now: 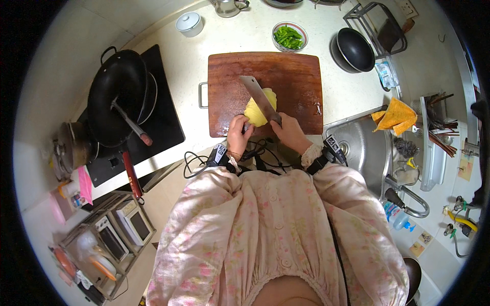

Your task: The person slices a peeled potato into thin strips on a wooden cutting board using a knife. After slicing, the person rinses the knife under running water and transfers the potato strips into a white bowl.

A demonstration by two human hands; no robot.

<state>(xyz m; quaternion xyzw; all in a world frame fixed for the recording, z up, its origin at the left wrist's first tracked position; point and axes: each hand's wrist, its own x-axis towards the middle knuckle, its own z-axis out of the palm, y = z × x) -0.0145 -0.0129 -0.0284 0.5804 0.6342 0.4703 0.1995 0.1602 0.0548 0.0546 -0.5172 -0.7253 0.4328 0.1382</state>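
A brown wooden cutting board (pixel 298 76) lies on the counter before me. My right hand (pixel 289 130) grips a kitchen cleaver (pixel 257 93) by its handle, its blade slanting up and left over a mound of pale yellow sliced food (pixel 255 113), maybe potato. My left hand (pixel 239 134) is at the lower left of the mound, fingers bent; a small dark thing shows between thumb and fingers, too unclear to name. Whether the blade touches the slices is hidden. Beyond the board stands a patterned bowl (pixel 290 48) of cut green peppers (pixel 288 37).
A black wok (pixel 115 88) with a ladle rests on the stove (pixel 168 122) at left. A steel sink (pixel 363 153) with an orange cloth (pixel 396 114) at its edge lies right. Black bowls (pixel 354 49) and a white lidded pot (pixel 189 25) stand farther back.
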